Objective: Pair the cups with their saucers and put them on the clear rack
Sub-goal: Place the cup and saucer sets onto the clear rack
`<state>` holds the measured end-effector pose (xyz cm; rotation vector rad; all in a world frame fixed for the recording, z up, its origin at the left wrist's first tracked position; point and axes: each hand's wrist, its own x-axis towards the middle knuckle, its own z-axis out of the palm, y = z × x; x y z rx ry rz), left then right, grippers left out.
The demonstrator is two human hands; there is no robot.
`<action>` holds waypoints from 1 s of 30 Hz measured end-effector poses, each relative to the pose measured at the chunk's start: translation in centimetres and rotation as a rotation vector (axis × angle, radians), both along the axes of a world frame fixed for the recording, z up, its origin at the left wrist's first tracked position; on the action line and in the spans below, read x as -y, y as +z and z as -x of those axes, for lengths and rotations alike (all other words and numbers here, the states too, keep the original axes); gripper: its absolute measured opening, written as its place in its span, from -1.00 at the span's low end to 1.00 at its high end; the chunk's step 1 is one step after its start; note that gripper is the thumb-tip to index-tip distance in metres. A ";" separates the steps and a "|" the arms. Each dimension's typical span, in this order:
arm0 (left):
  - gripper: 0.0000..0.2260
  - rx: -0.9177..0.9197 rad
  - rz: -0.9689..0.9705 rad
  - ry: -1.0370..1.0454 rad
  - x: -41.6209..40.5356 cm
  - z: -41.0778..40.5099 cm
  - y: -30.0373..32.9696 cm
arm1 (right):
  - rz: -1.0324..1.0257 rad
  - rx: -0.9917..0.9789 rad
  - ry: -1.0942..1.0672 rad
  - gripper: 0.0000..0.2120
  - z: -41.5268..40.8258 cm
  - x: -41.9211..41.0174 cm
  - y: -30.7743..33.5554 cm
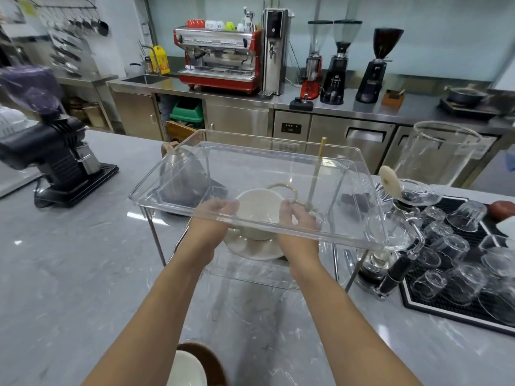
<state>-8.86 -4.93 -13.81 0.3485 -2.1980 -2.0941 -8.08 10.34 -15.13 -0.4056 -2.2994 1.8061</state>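
A clear two-tier rack (359,240) stands on the grey marble counter in front of me. Under its top shelf, a cream cup (259,210) sits on a cream saucer (250,250) on the lower tier. My left hand (216,215) holds the cup's left side, seen through the clear shelf. My right hand (296,217) holds the cup's right side, near its looped handle (289,190). A second cup, brown outside and white inside (195,363), sits at the counter's near edge between my forearms.
A black grinder (55,162) stands at the left, and a steel kettle (184,174) sits behind the rack. To the right are a glass siphon brewer (395,218), a large glass jar (437,154) and a black mat with several upturned glasses (457,263).
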 end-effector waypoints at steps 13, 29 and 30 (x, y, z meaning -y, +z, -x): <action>-0.89 -0.085 -0.003 0.200 1.3 -5.6 -0.2 | -0.309 -0.220 0.072 -0.65 -4.4 -0.3 1.0; -0.77 -0.021 -0.170 0.381 5.7 -22.0 -4.8 | -0.131 -0.048 0.414 -0.63 -15.8 1.1 -3.3; -0.77 -0.019 -0.160 0.400 6.1 -22.7 -5.2 | -0.114 -0.028 0.424 -0.64 -16.1 1.2 -3.8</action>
